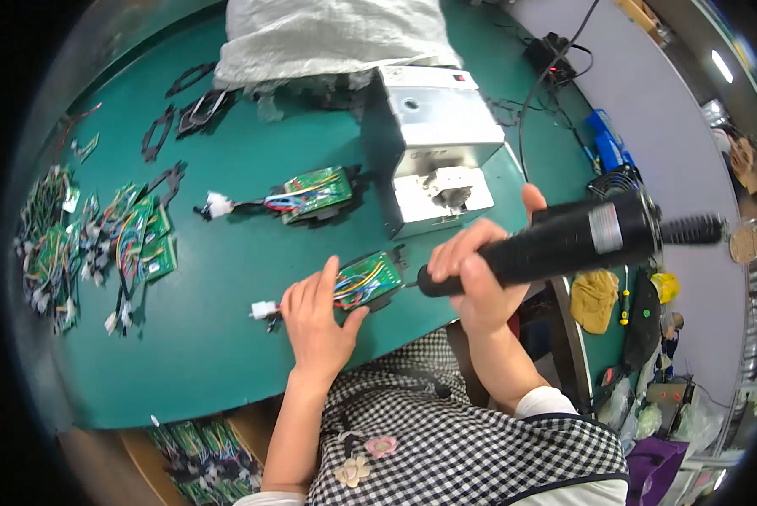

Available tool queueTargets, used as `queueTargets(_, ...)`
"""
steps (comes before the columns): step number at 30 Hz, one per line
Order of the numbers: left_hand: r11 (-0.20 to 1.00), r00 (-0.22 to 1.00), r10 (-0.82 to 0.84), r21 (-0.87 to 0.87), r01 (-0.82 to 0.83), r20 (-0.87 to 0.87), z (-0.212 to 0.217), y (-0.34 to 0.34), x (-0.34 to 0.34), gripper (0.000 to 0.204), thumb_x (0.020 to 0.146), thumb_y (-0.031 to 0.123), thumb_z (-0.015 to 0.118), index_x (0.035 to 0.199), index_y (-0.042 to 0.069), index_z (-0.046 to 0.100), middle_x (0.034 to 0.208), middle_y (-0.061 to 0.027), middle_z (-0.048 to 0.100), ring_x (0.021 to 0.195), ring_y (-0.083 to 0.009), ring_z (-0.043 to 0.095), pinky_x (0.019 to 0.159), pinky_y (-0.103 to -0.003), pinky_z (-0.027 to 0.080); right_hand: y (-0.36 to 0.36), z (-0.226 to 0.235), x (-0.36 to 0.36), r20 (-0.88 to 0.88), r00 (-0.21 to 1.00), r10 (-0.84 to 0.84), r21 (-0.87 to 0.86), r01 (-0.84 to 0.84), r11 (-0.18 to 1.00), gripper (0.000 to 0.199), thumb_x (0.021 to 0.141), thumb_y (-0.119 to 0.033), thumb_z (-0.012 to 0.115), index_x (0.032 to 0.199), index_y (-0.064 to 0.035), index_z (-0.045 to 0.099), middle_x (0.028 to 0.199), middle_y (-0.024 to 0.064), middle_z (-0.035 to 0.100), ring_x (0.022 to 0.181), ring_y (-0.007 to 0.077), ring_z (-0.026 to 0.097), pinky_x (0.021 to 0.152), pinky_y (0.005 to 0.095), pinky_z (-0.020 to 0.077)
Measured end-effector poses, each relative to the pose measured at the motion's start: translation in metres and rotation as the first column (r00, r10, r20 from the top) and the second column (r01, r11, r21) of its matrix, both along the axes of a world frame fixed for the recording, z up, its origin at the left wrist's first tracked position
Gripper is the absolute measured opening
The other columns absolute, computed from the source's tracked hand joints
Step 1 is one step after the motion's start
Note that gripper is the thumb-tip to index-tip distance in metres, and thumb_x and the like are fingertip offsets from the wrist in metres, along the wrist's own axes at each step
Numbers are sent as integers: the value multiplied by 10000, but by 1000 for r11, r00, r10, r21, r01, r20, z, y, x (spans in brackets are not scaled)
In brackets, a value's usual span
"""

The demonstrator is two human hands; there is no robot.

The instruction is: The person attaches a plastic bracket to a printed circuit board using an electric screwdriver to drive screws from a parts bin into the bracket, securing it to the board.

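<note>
My right hand (480,282) is wrapped round a black electric screwdriver (572,240), which lies nearly level. Its bit points left and reaches the right end of a green circuit board (377,278) in a black plastic frame. Whether the bit sits in a screw is too small to tell. From the left, my left hand (319,325) grips the board, with the fingers over its wires and the thumb along the near edge. A white connector (263,309) on the board's wires sticks out beyond my left fingers.
Farther back lies a second wired board (318,192), beside a silver metal box fixture (442,126). Several wired boards (134,232) are heaped at the left. Black plastic frames (157,133) and a white woven sack (336,38) lie behind. A carton (142,451) of boards stands below the table's edge.
</note>
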State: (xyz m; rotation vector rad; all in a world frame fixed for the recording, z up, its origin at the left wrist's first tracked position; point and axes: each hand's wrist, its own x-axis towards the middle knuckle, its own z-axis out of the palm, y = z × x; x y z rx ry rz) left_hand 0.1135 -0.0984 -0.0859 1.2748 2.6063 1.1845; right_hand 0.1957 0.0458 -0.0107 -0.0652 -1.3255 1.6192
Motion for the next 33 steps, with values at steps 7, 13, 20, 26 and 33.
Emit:
queueTargets(7, 999, 999, 17, 47, -14, -48, -4, 4, -1, 754, 525, 104, 762, 1210, 88, 448, 995, -74, 562, 965, -230, 499, 874, -379, 329, -37, -27, -27, 61, 980, 189, 28, -191, 981, 727, 716, 63, 560, 1300, 43, 127, 767, 102, 548, 609, 107, 522, 563, 229, 442)
queueTargets(13, 998, 998, 25, 53, -22, -51, -8, 1, -2, 758, 532, 82, 732, 1227, 93, 430, 999, -69, 560, 952, -225, 499, 878, -373, 324, -34, -35, -26, 328, 936, 126, 310, -232, 922, 804, 773, 1, 553, 1328, -72, -22, 704, 101, 516, 608, 173, 535, 604, 316, 482)
queueTargets(20, 1000, 998, 3, 14, -2, -70, -7, 0, -2, 636, 620, 87, 641, 1221, 81, 434, 1001, -64, 558, 921, -226, 494, 863, -376, 323, -25, -34, -32, 412, 909, 62, 555, -304, 774, 370, 689, 2, 605, 1029, 28, 463, 705, 42, 552, 596, 112, 516, 647, 235, 444)
queueTargets(26, 999, 995, -34, 22, 37, -92, -30, 0, -2, 432, 673, 204, 565, 1076, 61, 502, 937, -60, 543, 893, -230, 478, 822, -360, 319, -29, -51, -49, 313, 898, 310, 386, -418, 822, 483, 540, -149, 685, 977, -6, 539, 807, 76, 588, 689, 217, 570, 703, 311, 447)
queueTargets(33, 994, 997, 36, 106, -29, -67, 18, -11, -26, 604, 543, 34, 719, 1118, 84, 541, 1019, -74, 554, 932, -259, 486, 824, -369, 355, -4, 11, 3, -234, 968, 95, -81, -117, 990, 750, 759, -111, 543, 1296, -46, 24, 656, 83, 498, 507, 177, 510, 529, 321, 477)
